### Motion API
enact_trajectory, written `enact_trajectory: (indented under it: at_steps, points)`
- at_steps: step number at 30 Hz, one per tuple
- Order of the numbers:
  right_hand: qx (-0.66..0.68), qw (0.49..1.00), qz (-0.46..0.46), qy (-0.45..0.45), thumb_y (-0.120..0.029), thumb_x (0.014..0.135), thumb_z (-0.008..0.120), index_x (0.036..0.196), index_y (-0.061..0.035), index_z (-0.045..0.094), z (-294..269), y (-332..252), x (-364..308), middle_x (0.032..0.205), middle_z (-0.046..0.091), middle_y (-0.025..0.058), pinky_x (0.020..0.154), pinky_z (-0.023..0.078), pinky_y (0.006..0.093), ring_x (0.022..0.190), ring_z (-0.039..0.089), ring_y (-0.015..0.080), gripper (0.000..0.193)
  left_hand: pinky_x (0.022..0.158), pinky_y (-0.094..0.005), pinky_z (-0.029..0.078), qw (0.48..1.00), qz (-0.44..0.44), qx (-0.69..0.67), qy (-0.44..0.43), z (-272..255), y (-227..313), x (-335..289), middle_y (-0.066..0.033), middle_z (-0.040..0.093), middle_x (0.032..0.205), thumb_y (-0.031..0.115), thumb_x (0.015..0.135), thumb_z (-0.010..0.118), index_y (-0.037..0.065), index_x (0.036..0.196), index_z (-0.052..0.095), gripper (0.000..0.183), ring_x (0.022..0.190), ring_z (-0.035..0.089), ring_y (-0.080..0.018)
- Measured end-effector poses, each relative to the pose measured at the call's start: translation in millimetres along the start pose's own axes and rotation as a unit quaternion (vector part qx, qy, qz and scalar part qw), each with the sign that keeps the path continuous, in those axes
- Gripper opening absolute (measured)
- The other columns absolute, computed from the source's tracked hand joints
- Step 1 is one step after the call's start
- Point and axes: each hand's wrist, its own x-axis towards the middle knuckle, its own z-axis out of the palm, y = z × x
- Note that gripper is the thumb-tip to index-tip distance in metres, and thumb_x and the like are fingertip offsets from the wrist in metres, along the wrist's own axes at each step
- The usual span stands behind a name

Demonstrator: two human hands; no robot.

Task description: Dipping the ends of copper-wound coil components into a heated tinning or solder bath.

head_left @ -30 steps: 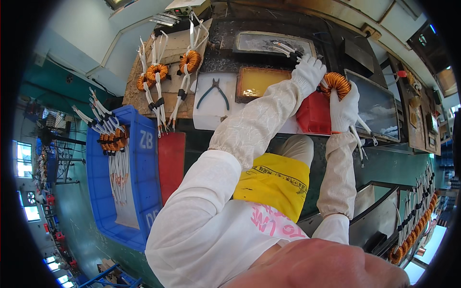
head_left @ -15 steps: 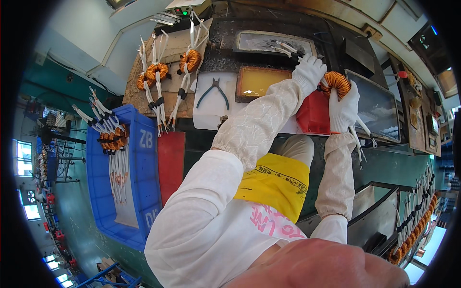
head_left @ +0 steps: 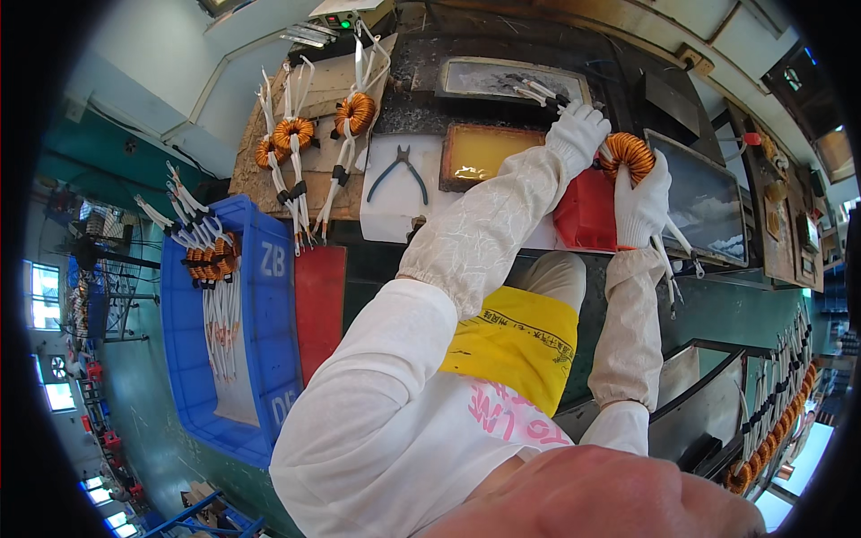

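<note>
A toroidal coil (head_left: 627, 154) wound with copper-coloured wire sits in my gloved right hand (head_left: 642, 204), fingers and thumb closed around its near side. My gloved left hand (head_left: 577, 136) is wrapped round the white-sleeved wire leads beside the coil. The free lead ends (head_left: 533, 89) point left over a framed rectangular tray (head_left: 442, 81) with a grey, metallic-looking surface. More white leads (head_left: 674, 260) hang below my right hand. Under the coil stands a red plastic bin (head_left: 585, 215), partly covered by my left arm.
A tray of amber liquid (head_left: 446, 160) lies left of my hands, near cutting pliers (head_left: 400, 173) on a white surface. Similar coils (head_left: 293, 134) rest on a board farther left. A blue crate (head_left: 281, 332) holds several more. A dark-framed panel (head_left: 704, 202) is at right.
</note>
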Motion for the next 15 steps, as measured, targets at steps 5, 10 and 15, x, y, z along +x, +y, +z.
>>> enact_trajectory:
  at_steps: [5, 10, 15]
  points:
    - [-0.013, 0.999, 0.025, -0.024, -0.027, 0.085, 0.074, 0.134, -0.0106, 0.048, -0.6, 1.1, 1.8, 0.109, 0.064, 0.019, 0.076, 0.055, 0.0471, 0.091, 0.067, 0.0396, 0.058, 0.102, -0.0394, 0.041, 0.999, -0.006, -0.033, -0.003, -1.7, 0.7, 0.7, -0.0081, 0.063, 0.098, 0.015, 0.079, 0.061, 0.012, 0.095, 0.061, 0.016, 0.104, 0.06, -0.0271]
    - [-0.021, 0.997, 0.033, -0.061, -0.028, 0.087, 0.073, 0.135, -0.0124, 0.046, -1.1, -1.0, 4.8, 0.109, 0.063, 0.0199, 0.075, 0.055, 0.0478, 0.091, 0.067, 0.0409, 0.057, 0.102, -0.0397, 0.041, 0.999, -0.005, -0.04, 0.003, -0.3, -1.5, -0.6, -0.008, 0.063, 0.098, 0.014, 0.079, 0.06, 0.012, 0.095, 0.061, 0.016, 0.104, 0.06, -0.0271]
    - [-0.019, 0.997, 0.032, -0.069, -0.029, 0.087, 0.073, 0.134, -0.0138, 0.045, 0.1, 3.9, 6.6, 0.108, 0.063, 0.0204, 0.074, 0.055, 0.0487, 0.091, 0.067, 0.0413, 0.057, 0.102, -0.0398, 0.042, 0.999, -0.007, -0.039, -0.002, -0.4, -0.3, 0.3, -0.0085, 0.064, 0.1, 0.014, 0.08, 0.06, 0.012, 0.097, 0.062, 0.018, 0.105, 0.06, -0.0276]
